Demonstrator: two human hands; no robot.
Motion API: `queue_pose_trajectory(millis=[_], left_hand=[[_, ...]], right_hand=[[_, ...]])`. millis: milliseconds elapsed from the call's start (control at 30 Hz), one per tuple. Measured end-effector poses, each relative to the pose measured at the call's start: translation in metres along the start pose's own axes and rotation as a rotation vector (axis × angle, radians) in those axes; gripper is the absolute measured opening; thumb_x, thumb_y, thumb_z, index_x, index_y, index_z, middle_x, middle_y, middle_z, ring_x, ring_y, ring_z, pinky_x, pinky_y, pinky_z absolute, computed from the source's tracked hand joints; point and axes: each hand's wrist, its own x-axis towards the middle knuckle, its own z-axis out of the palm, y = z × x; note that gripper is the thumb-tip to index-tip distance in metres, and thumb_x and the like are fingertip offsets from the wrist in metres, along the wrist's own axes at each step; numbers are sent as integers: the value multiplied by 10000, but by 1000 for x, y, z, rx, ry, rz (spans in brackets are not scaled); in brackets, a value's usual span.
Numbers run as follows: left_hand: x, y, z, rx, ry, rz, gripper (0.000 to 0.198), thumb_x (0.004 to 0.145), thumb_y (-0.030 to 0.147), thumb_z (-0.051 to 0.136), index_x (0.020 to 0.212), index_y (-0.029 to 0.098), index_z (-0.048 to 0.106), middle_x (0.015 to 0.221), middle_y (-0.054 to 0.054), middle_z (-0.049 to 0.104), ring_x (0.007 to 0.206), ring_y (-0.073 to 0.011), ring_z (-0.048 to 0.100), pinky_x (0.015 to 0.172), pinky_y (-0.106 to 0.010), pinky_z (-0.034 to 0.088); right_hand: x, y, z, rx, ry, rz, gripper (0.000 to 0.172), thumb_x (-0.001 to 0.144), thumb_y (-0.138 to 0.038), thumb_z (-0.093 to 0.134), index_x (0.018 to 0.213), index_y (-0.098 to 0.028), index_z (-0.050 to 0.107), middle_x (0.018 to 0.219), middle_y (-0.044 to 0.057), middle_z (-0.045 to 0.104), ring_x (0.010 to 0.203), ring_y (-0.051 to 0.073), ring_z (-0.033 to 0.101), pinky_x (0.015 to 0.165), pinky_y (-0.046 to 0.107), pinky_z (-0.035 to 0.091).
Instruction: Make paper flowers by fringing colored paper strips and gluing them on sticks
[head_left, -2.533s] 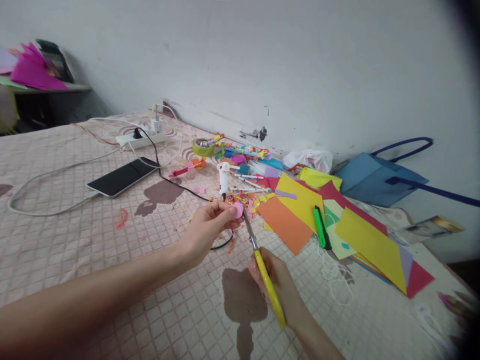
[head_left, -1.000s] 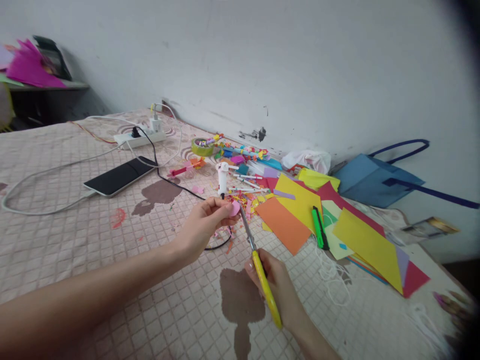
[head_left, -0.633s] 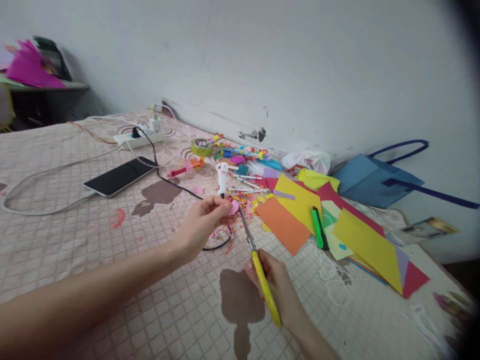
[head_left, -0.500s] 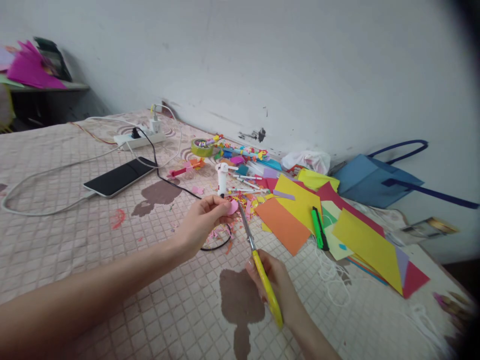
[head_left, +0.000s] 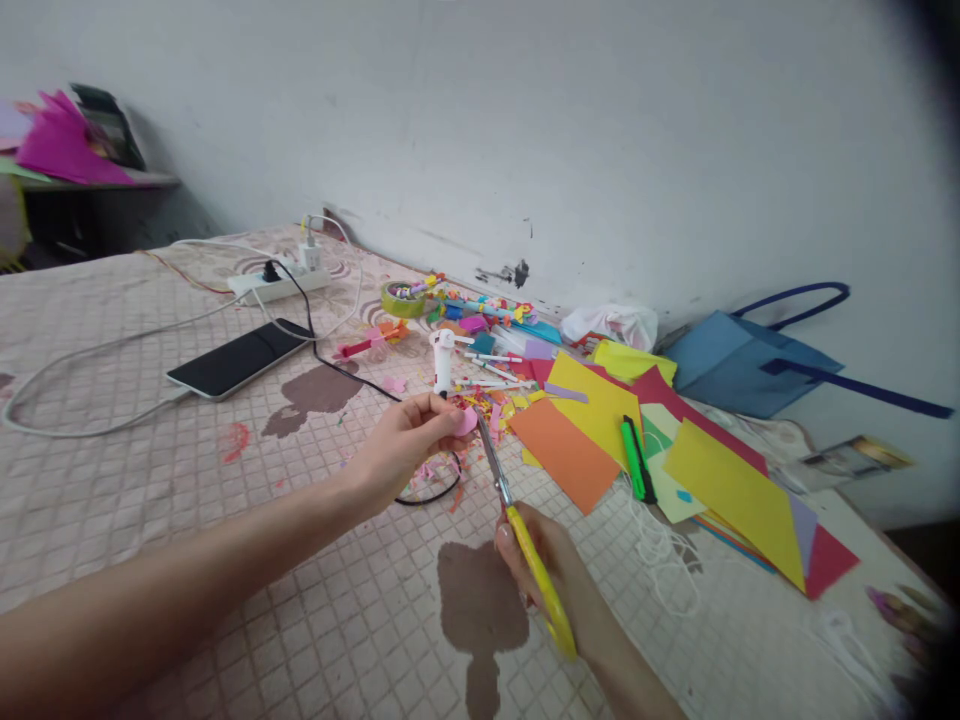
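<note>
Between the thumb and fingers of my left hand (head_left: 409, 440) is a small piece of pink paper (head_left: 466, 421). My right hand (head_left: 551, 560) grips yellow-handled scissors (head_left: 536, 570), their blades pointing away from me. The blade tips reach the right edge of the pink piece; whether they touch it I cannot tell. Just beyond my left hand a white glue gun (head_left: 443, 360) stands upright, its black cord running left and looping under the hand. Colourful paper scraps (head_left: 431, 468) lie around and below the pinched piece.
On the left a phone (head_left: 240, 358) is cabled to a white power strip (head_left: 279, 284). To the right lie orange paper (head_left: 566, 452), yellow paper (head_left: 739, 495), a green box cutter (head_left: 637, 460) and white string (head_left: 667, 560). A blue bag (head_left: 750, 362) leans by the wall; green tape (head_left: 403, 300) sits behind.
The scissors have shifted very slightly, their handle end lower and to the right. My left hand stays nearly still with the pink paper in it.
</note>
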Motion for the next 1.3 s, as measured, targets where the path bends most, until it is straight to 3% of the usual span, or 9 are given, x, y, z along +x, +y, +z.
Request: queue_pose_trajectory(millis=[767,1300], left_hand=[[1,-1,-2,30,-10,14,134,726,248,686,713,149,596,752,-4,635,677,-84,576,687,-220,473],[1,-1,-2,49,5,15,151,729,252,681,723,142,577,762,-6,630,697,-85,567,691,-219,464]], right_hand=[[0,9,1,34,-11,49,290,824,-416,497,659,-205,386,534,-73,320,406,64,308,357,190,250],[1,14,2,94,-13,49,404,803,-568,492,640,-213,389,442,-89,322,342,61,293,335,197,235]])
